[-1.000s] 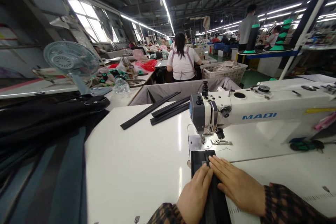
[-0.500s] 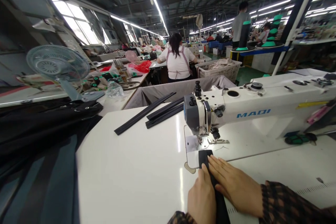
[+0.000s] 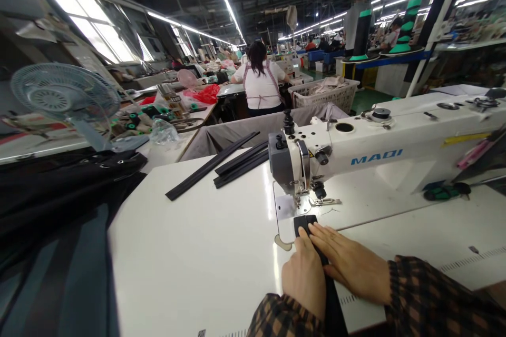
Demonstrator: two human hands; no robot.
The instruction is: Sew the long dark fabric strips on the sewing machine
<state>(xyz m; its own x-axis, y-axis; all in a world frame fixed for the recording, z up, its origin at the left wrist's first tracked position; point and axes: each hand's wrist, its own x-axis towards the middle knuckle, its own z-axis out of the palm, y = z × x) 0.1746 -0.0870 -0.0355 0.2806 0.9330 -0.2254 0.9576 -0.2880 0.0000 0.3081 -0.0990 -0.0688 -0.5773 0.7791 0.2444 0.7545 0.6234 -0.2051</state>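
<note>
A black fabric strip [image 3: 335,305] runs from the near table edge up to just short of the needle area of the white sewing machine [image 3: 379,155]. My left hand [image 3: 304,274] is on the strip near its far end, index finger extended and pressing down, the other fingers curled; what they may grip is hidden. Flat across the strip's right side lies my right hand [image 3: 351,263], fingers stretched out towards the far end. Both hands touch the strip, close beside each other. Several other black strips [image 3: 209,167] lie on the white table [image 3: 177,253] left of the machine head.
Dark fabric [image 3: 59,184] is heaped at the left. Behind it stand a fan [image 3: 59,95] and a side table with a clear plastic bag [image 3: 163,131]. A seated person [image 3: 262,84] and a white basket [image 3: 326,96] are beyond the machine. Thread cones [image 3: 361,37] stand at right.
The camera view has shifted, so the surroundings sit slightly further left and higher. More of the left sleeve shows. My hands remain on the strip, with its far end slightly nearer the needle area.
</note>
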